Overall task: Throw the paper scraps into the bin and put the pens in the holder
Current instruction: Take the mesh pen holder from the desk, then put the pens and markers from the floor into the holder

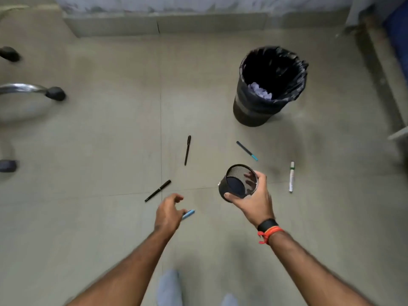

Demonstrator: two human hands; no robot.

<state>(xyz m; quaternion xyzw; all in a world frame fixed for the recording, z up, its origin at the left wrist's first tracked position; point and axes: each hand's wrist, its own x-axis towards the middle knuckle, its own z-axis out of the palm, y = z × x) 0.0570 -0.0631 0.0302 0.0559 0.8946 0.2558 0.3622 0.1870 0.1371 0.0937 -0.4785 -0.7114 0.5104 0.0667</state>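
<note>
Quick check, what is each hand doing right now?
Left hand: open, fingers spread, reaching down at the blue pen; no grip yet.
Right hand: closed around the black mesh holder, which looks empty.

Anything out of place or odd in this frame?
Yes: pens lie scattered on the floor, two black pens, a teal-tipped one and a white marker, while the mesh holder in the right hand looks empty.

A: Bin (pixel 254 111) at 1 o'clock: black liner, lilac paper scraps (pixel 260 91) inside.
B: Noted. Holder (pixel 239 184) black mesh. Pen (pixel 188 214) at 6 o'clock light blue; marker (pixel 291 176) at 3 o'clock white, green band.
</note>
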